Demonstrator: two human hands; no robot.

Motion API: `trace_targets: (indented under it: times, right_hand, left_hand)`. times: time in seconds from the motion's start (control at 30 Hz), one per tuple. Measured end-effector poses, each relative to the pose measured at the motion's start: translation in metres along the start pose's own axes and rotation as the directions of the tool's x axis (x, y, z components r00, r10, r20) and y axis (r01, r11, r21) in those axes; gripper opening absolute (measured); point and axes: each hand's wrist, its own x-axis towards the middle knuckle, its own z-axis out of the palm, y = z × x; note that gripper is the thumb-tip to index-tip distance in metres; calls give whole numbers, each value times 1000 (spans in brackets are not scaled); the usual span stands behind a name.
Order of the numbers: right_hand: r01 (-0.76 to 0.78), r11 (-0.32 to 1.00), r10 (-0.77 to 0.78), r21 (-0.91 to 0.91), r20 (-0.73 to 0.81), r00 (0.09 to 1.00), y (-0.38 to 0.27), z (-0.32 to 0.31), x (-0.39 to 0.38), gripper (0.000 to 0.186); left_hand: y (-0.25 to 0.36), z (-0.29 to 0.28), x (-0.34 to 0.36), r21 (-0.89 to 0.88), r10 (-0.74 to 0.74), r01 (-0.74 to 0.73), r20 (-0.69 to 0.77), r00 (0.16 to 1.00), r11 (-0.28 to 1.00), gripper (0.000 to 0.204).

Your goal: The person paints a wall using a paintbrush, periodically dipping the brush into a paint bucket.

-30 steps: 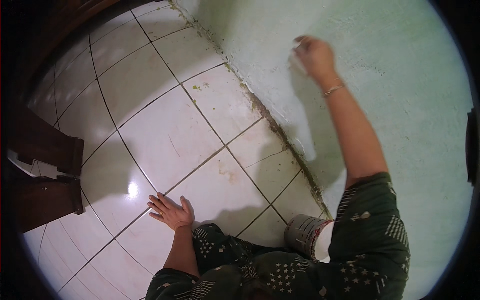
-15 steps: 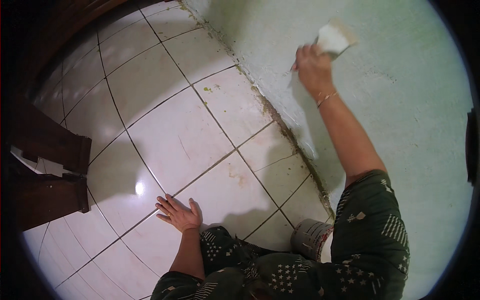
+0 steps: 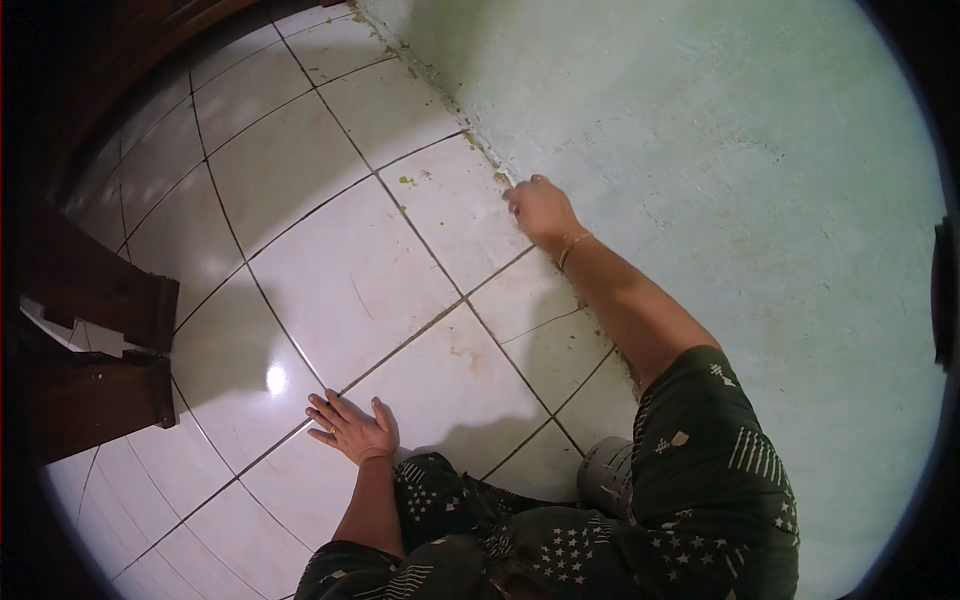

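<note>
The right hand (image 3: 545, 212) is hovering curled, upper centre, its hold impossible to tell, by the streaky pale-green wall (image 3: 760, 200) filling the right. White tiles (image 3: 330, 240) are stretching from its stained edge (image 3: 483, 153) leftward, the left hand (image 3: 358, 432) lying spread, holding nothing.

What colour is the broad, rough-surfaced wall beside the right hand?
The wall is pale green with whitish patches, shown best in the head view.
</note>
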Motion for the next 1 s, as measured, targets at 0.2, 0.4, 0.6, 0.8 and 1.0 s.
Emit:
trace_targets:
  times: [0.2,0.4,0.6,0.8,1.0]
  right_hand:
    - [-195,957,254,213,-304,918,56,-141,16,23]
    - [-152,958,-76,-242,-729,680,-6,-323,-11,14]
    - [-388,650,-344,-654,-708,616,-12,-331,-8,15]
    - [-111,752,-274,-650,-462,844,28,-161,-30,25]
    - [103,953,-166,-285,-206,964,2,-22,-55,18]
  left_hand:
    - [5,-4,1,1,-14,14,32,999,1000,87]
    - [-4,-4,-1,3,-25,25,-28,999,1000,84]
    - [-3,-2,-3,-12,-17,17,-34,999,1000,85]
    - [4,2,-2,-26,8,-9,-36,999,1000,84]
    - [-1,-3,1,3,-10,10,9,1000,1000,88]
